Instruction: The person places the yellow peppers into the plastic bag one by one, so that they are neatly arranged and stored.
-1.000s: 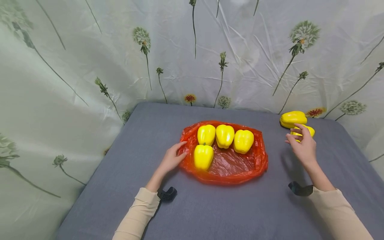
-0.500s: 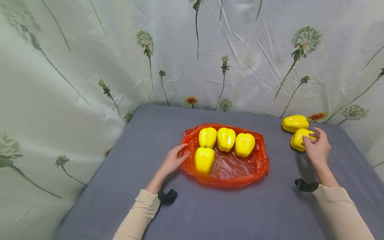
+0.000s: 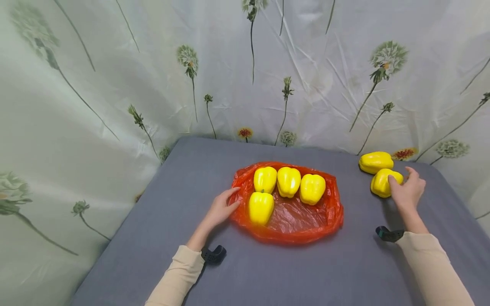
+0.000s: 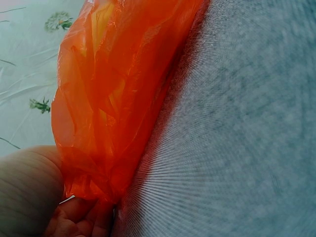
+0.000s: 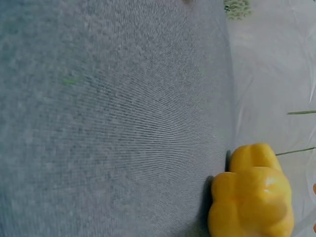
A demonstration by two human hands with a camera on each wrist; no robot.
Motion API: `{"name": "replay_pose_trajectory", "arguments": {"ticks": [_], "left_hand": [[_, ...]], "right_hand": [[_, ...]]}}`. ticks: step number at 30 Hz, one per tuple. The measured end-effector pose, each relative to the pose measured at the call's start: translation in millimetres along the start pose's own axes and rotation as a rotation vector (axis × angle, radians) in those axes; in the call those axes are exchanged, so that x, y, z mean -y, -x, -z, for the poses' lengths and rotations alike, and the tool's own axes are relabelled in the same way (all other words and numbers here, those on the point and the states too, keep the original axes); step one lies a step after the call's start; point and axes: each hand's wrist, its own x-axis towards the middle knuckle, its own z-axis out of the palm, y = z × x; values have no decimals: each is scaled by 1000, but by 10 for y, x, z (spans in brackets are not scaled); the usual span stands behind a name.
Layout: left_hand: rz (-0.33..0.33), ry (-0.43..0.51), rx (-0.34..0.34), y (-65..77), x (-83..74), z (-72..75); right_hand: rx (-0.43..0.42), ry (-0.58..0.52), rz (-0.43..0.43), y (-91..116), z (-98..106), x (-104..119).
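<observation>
A red plastic bag lies with its mouth spread wide, and several yellow bell peppers sit inside it. My left hand rests at the bag's left side, thumb apart from the fingers, fingertips at the rim. In the left wrist view the bag's wall comes down against that hand's fingers. To the right, my right hand reaches around a yellow bell pepper; the thumb overlaps its near side and the fingers are spread beyond it. This pepper also shows in the right wrist view.
Another yellow bell pepper lies just behind the one at my right hand, near the back edge. The grey table ends against a pale curtain printed with dandelions. Each wrist carries a dark strap.
My right hand has moved right from above the front pepper and come around its right side. The left hand stays at the bag. The view has tilted up slightly.
</observation>
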Motion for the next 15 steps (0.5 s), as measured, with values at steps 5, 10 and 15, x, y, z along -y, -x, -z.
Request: {"name": "replay_pose_trajectory", "arguments": {"ticks": [5,10,15], "left_hand": [[3,12,-5,12,12,-17],[-2,17,-5,22,6,-18],[0,16,-7,23,-13,-6]], "right_hand": [[99,8,-20,-7,-35,-23],[174,34,-23,-15,-38,-79],[219,61,14,-28,-32,-128]]}}
